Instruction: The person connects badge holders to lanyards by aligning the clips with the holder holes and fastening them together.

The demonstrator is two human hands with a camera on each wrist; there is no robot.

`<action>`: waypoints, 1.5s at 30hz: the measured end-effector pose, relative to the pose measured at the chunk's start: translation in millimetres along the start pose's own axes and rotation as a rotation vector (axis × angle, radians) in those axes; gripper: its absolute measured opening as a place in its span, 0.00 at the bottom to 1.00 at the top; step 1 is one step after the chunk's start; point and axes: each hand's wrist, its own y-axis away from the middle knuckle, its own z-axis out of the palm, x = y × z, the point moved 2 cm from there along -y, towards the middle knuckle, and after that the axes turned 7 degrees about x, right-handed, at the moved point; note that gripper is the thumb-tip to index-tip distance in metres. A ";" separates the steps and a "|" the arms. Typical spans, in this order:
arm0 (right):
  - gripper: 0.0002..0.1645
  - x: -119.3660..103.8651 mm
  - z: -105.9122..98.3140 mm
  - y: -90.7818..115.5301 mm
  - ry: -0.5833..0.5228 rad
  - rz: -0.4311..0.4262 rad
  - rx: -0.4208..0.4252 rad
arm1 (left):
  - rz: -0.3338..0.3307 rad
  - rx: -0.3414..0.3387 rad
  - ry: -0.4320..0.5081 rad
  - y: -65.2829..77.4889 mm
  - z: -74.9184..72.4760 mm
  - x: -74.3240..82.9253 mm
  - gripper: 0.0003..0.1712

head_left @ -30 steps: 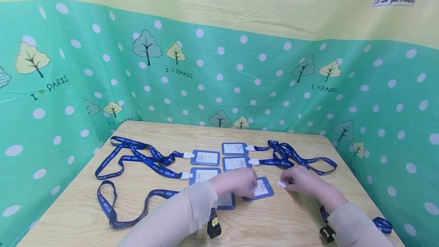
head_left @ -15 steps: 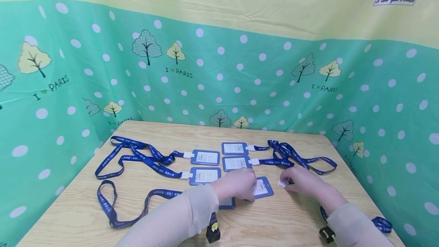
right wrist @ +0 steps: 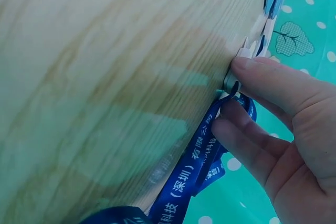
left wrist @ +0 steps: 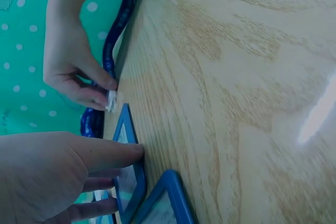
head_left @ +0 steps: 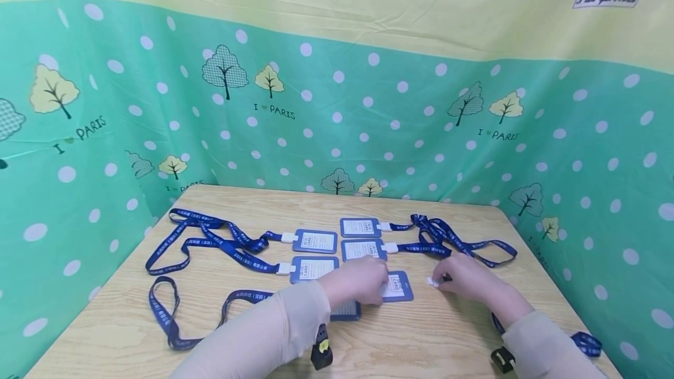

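Note:
In the head view my left hand [head_left: 363, 281] holds a blue ID badge holder [head_left: 398, 287] on the table, covering its left end. The left wrist view shows the thumb at one edge of this badge holder [left wrist: 126, 182] and fingers over its face. To the right, my right hand [head_left: 470, 278] pinches the white clip [head_left: 433, 282] of a loose lanyard, apart from the holder. Up close in the right wrist view, thumb and fingers grip the clip [right wrist: 242, 59], and the blue lanyard strap [right wrist: 184, 182] trails from it. Another badge holder [head_left: 347, 311] lies partly hidden under the left forearm.
Two badge holders on the left [head_left: 316, 241], [head_left: 321, 265] and two on the right [head_left: 360, 227], [head_left: 355, 248] have straps attached. Blue lanyards [head_left: 210, 238] sprawl over the wooden table [head_left: 284, 203]. A polka-dot curtain [head_left: 316, 127] stands behind.
My left hand has shifted slightly left, and the badge holder under it has slid left and turned straighter. The right hand with the clip has hardly moved.

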 end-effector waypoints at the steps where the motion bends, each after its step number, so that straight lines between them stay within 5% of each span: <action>1: 0.11 0.2 0.2 0.0 -0.003 0.002 0.000 | -0.004 -0.004 -0.005 0.6 -0.8 -0.4 0.17; 17: 0.13 0.7 2.1 -0.5 -0.050 0.030 -0.006 | -0.018 -0.021 0.010 1.9 -1.0 -3.1 0.07; 45: 0.13 2.0 0.4 0.5 -0.054 -0.142 0.000 | 0.003 -0.023 -0.016 1.7 -1.9 -4.6 0.12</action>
